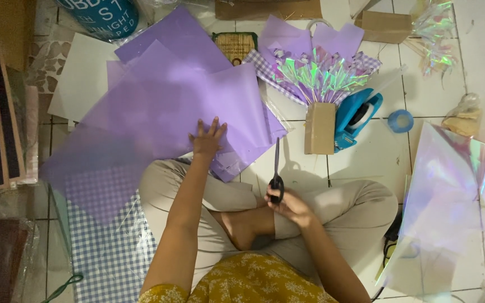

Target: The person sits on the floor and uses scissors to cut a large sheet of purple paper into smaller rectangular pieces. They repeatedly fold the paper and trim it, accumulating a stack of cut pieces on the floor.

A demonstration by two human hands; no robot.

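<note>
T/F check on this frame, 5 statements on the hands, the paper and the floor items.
1. The right hand holds black scissors. True.
2. The left hand rests flat on the purple sheets. True.
3. The scissors are cutting the purple sheets. False: their blades point up over bare floor tile, apart from the sheets.
4. The blue tape dispenser lies left of the cardboard box. False: it lies to the box's right.
5. A blue tape roll lies on the tile. True.
</note>
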